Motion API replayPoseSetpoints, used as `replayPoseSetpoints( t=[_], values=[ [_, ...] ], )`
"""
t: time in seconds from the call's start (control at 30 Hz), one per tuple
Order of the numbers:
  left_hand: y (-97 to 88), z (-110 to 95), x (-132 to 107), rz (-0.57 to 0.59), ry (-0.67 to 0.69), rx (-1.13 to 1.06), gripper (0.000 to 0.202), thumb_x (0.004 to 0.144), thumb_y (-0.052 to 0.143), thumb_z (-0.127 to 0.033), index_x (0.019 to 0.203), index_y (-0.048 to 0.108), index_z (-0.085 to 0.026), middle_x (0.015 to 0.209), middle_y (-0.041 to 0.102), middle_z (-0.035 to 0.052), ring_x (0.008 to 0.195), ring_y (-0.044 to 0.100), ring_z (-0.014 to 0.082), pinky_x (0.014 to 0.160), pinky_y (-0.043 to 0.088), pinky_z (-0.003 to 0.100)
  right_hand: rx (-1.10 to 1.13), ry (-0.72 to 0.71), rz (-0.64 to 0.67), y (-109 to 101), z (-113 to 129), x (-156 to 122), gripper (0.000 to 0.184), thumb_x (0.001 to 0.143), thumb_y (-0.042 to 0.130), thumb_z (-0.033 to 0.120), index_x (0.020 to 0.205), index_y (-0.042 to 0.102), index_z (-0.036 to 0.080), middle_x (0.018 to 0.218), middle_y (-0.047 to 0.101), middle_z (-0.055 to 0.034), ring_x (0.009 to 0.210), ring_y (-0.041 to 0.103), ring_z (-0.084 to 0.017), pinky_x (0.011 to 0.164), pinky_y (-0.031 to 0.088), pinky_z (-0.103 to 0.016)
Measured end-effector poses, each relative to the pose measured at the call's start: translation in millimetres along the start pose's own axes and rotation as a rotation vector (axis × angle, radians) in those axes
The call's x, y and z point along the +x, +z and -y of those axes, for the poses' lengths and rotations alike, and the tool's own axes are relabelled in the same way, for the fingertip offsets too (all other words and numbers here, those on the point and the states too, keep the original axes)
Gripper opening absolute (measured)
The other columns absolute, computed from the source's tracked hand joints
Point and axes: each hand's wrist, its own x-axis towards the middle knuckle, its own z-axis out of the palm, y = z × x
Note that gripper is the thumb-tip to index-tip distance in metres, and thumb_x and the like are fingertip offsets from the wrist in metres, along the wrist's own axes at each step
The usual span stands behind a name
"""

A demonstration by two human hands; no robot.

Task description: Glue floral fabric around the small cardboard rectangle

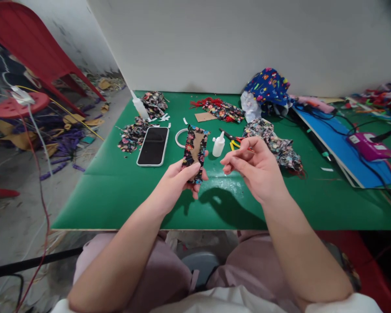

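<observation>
My left hand [179,180] grips a cardboard strip wrapped in black floral fabric [195,150], holding it upright above the green table [117,191]. My right hand [254,167] hovers just to the right of the strip, fingers curled with fingertips pressed together; nothing shows between them. A small white glue bottle [218,144] stands right behind the strip. Scissors with red and yellow handles [234,140] lie behind my right hand.
A phone [153,146] lies face up at left beside a white ring [180,137]. Floral fabric scraps [133,134], another glue bottle [139,106], blue fabric [269,87], a blue board [339,148] and a purple device with cables [369,148] surround the work area.
</observation>
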Motion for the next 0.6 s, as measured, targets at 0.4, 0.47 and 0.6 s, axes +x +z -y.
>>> replayPoseSetpoints(
  t=[0.4, 0.47, 0.6],
  values=[
    [-0.2, 1.8, 3.2, -0.009, -0.057, 0.045, 0.029, 0.076, 0.059, -0.04, 0.089, 0.057, -0.015, 0.073, 0.06, 0.0003, 0.048, 0.051, 0.0086, 0.039, 0.046, 0.021, 0.263, 0.239, -0.024, 4.4, 2.3, 0.7, 0.019, 0.08, 0.059, 0.032, 0.09, 0.045, 0.024, 0.077, 0.071, 0.002, 0.067, 0.067, -0.009, 0.061, 0.053, -0.019],
    [-0.8, 3.5, 3.8, -0.002, -0.052, 0.044, 0.028, 0.077, 0.059, -0.04, 0.087, 0.057, -0.015, 0.073, 0.06, 0.0, 0.049, 0.051, 0.0087, 0.039, 0.046, 0.021, 0.297, 0.256, -0.018, 5.5, 5.0, 0.0, 0.017, 0.082, 0.057, 0.031, 0.092, 0.046, 0.024, 0.082, 0.072, 0.0, 0.073, 0.068, -0.01, 0.063, 0.054, -0.019],
    [-1.6, 5.7, 4.4, 0.017, -0.05, 0.042, 0.025, 0.078, 0.059, -0.04, 0.084, 0.057, -0.016, 0.073, 0.06, -0.0009, 0.05, 0.051, 0.0087, 0.04, 0.047, 0.021, 0.319, 0.246, 0.003, 7.0, 9.3, -2.9, 0.013, 0.083, 0.055, 0.03, 0.092, 0.047, 0.024, 0.084, 0.072, -0.001, 0.075, 0.068, -0.01, 0.065, 0.054, -0.02]
  ],
)
